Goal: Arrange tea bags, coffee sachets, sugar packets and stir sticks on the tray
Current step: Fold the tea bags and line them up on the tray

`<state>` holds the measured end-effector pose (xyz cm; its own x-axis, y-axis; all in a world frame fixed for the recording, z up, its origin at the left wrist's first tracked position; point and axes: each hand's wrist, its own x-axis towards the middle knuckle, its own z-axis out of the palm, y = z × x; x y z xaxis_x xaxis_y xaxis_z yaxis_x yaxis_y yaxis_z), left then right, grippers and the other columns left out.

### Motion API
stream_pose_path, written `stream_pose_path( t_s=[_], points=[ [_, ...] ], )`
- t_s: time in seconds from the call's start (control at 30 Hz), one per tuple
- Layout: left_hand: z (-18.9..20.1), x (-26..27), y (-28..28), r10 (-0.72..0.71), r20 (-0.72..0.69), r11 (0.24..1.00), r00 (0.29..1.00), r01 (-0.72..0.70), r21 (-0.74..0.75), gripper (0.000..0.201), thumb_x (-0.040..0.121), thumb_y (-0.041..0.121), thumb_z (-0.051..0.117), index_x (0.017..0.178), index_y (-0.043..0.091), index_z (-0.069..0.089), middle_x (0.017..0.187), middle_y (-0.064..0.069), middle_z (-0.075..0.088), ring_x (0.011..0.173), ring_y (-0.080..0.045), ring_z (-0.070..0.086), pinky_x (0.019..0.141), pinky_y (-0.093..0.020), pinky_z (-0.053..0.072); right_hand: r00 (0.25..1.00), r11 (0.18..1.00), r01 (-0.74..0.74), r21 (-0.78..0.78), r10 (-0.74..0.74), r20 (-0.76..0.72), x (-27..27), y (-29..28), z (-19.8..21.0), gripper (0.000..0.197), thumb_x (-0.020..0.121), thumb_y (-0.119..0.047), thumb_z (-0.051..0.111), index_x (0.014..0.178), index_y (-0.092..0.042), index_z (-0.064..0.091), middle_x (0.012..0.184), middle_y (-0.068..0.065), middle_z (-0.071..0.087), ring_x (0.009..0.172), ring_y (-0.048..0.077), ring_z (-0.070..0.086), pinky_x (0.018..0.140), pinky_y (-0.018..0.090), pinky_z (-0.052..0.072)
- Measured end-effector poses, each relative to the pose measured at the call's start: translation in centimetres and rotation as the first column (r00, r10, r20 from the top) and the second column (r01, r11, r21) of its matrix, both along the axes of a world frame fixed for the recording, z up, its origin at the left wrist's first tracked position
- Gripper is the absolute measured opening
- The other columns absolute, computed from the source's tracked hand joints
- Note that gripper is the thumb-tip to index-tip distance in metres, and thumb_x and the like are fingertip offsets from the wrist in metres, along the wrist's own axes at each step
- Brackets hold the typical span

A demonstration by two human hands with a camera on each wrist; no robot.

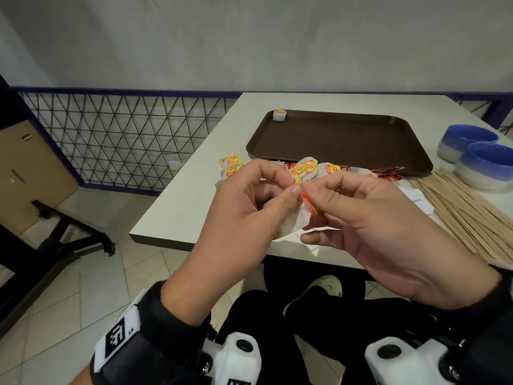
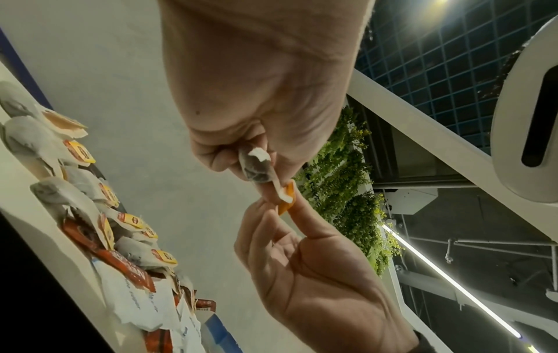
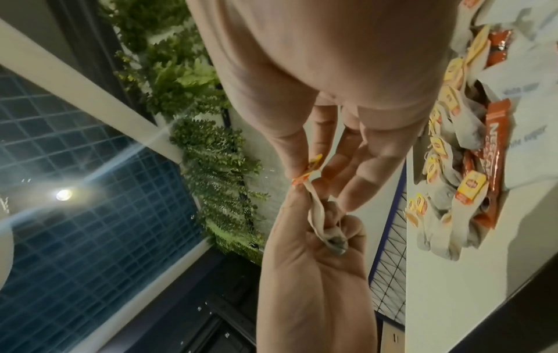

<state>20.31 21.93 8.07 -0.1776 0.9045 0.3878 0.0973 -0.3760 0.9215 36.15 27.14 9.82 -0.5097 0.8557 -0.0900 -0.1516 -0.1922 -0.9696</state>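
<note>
My left hand (image 1: pixel 287 187) grips a crumpled white tea bag (image 2: pixel 256 168) above the table's near edge. My right hand (image 1: pixel 319 194) pinches that bag's red and yellow tag (image 1: pixel 310 204) between thumb and forefinger, right beside the left thumb. The brown tray (image 1: pixel 347 145) lies beyond the hands with one tea bag (image 1: pixel 279 115) in its far left corner. Loose tea bags (image 1: pixel 231 165) are heaped before the tray, with red coffee sachets (image 1: pixel 387 173) partly hidden behind my hands. White sugar packets (image 1: pixel 419 202) and wooden stir sticks (image 1: pixel 460 209) lie to the right.
Two blue and white bowls (image 1: pixel 477 157) stand at the table's right edge, beside the tray. A black wire fence (image 1: pixel 125 134) and a cardboard box (image 1: pixel 30 168) stand left of the white table (image 1: pixel 177 207). My legs are under the table's near edge.
</note>
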Motion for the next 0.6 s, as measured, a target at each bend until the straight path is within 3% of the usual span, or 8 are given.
stream_pose_path(
  t_s=[0.07, 0.13, 0.23, 0.3, 0.37, 0.47, 0.6],
  points=[
    [0.01, -0.08, -0.06, -0.025, 0.024, 1.0, 0.999, 0.025, -0.008, 0.008, 0.096, 0.013, 0.064, 0.091, 0.006, 0.063, 0.059, -0.004, 0.059, 0.049, -0.017, 0.048, 0.048, -0.026, 0.041, 1.0, 1.0, 0.011, 0.011, -0.011, 0.025, 0.02, 0.13, -0.07, 0.019, 0.08, -0.027, 0.076, 0.083, -0.008, 0.073, 0.09, 0.016, 0.061, 0.065, 0.019, 0.063, 0.06, 0.032, 0.059],
    [0.06, -0.08, -0.22, -0.052, 0.033, 0.998, 0.998, 0.053, -0.022, 0.011, 0.096, 0.01, 0.06, 0.091, 0.002, 0.065, 0.062, -0.007, 0.059, 0.046, -0.012, 0.051, 0.047, -0.018, 0.044, 0.999, 1.0, 0.015, 0.011, -0.015, 0.037, 0.06, 0.25, -0.1, 0.018, 0.081, -0.027, 0.076, 0.082, -0.009, 0.072, 0.09, 0.016, 0.059, 0.064, 0.018, 0.061, 0.06, 0.033, 0.059],
    [0.1, -0.3, -0.47, -0.121, 0.077, 0.99, 0.99, 0.126, -0.067, 0.011, 0.087, -0.004, 0.068, 0.091, 0.006, 0.069, 0.067, -0.01, 0.065, 0.049, -0.008, 0.055, 0.048, -0.01, 0.042, 0.999, 0.999, 0.029, 0.031, -0.031, 0.035, 0.21, 0.35, -0.22, 0.018, 0.081, -0.027, 0.076, 0.08, -0.01, 0.07, 0.089, 0.017, 0.059, 0.068, 0.023, 0.057, 0.058, 0.032, 0.058],
    [-0.04, -0.47, -0.39, -0.149, 0.071, 0.985, 0.986, 0.154, -0.078, 0.022, 0.08, -0.003, 0.069, 0.098, 0.01, 0.071, 0.081, -0.019, 0.072, 0.066, -0.022, 0.063, 0.057, -0.02, 0.051, 0.998, 0.996, 0.044, 0.075, -0.047, 0.032, 0.4, 0.39, -0.24, 0.016, 0.081, -0.026, 0.076, 0.078, -0.011, 0.07, 0.088, 0.017, 0.062, 0.068, 0.023, 0.06, 0.056, 0.032, 0.057],
    [-0.09, -0.62, -0.32, -0.139, 0.069, 0.986, 0.988, 0.144, -0.085, 0.026, 0.081, 0.001, 0.067, 0.107, 0.008, 0.069, 0.089, -0.022, 0.074, 0.072, -0.032, 0.063, 0.062, -0.029, 0.055, 0.999, 0.988, 0.04, 0.152, -0.043, 0.017, 0.55, 0.3, -0.16, 0.014, 0.08, -0.024, 0.076, 0.077, -0.011, 0.07, 0.086, 0.016, 0.066, 0.067, 0.022, 0.061, 0.055, 0.029, 0.056],
    [0.06, -0.62, -0.27, -0.146, 0.042, 0.985, 0.988, 0.149, -0.086, 0.028, 0.084, 0.002, 0.068, 0.113, 0.002, 0.067, 0.092, -0.022, 0.073, 0.073, -0.03, 0.063, 0.063, -0.03, 0.055, 0.998, 0.937, 0.047, 0.347, -0.061, 0.03, 0.76, 0.01, -0.1, 0.01, 0.083, -0.012, 0.076, 0.079, -0.007, 0.068, 0.083, 0.015, 0.07, 0.061, 0.02, 0.063, 0.051, 0.022, 0.052],
    [0.33, -0.59, -0.27, -0.158, 0.029, 0.984, 0.987, 0.16, -0.074, 0.035, 0.082, 0.0, 0.07, 0.116, 0.005, 0.066, 0.103, -0.012, 0.068, 0.073, -0.02, 0.064, 0.064, -0.034, 0.056, 0.996, 0.86, 0.021, 0.51, -0.061, 0.063, 0.88, -0.02, -0.15, 0.009, 0.084, -0.003, 0.078, 0.087, -0.007, 0.07, 0.08, 0.012, 0.073, 0.064, 0.018, 0.068, 0.055, 0.02, 0.053]
  ],
)
